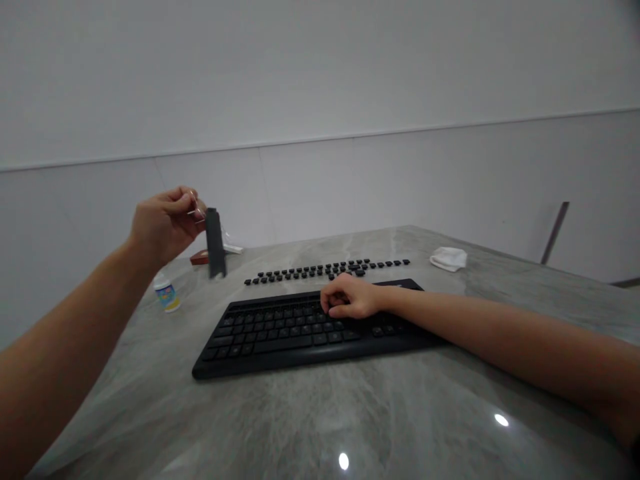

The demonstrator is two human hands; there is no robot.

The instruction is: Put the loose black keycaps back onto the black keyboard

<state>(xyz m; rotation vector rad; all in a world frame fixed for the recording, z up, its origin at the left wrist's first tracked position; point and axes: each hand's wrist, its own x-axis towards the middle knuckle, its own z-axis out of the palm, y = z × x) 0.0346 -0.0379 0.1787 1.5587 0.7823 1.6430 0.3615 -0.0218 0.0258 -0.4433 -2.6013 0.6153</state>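
Raised at the left above the table, my left hand pinches the thin wire end of a keycap puller. Its dark flat body hangs down from my fingers, with a notched lower end. A black keyboard lies flat before me. My right hand rests on its right part, fingers curled and closed; whatever is between them is hidden. Behind the keyboard, loose black keycaps stand in rows on the table.
The grey marble-patterned table meets a pale wall. A small bottle with a blue and yellow label stands at left. Behind my left hand lies a reddish-brown item. A crumpled white cloth or tissue sits at back right.
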